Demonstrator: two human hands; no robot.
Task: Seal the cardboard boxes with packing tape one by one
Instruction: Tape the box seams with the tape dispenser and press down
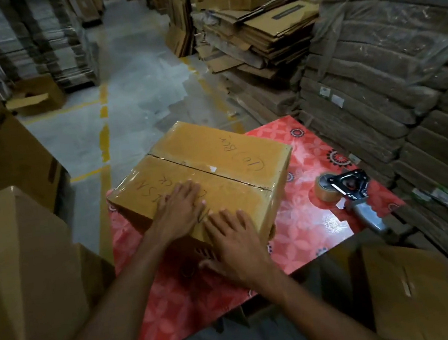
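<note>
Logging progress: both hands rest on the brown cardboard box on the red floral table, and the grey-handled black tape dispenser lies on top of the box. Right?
No: the head view shows the grey-handled black tape dispenser lying on the red floral table, right of the brown cardboard box, not on it. The left hand and right hand do rest on the box.

Warehouse; stacks of flattened cartons (263,40)

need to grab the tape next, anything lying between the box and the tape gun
Nothing: only bare red tablecloth lies between the box and the tape gun, as the head view shows.
</note>
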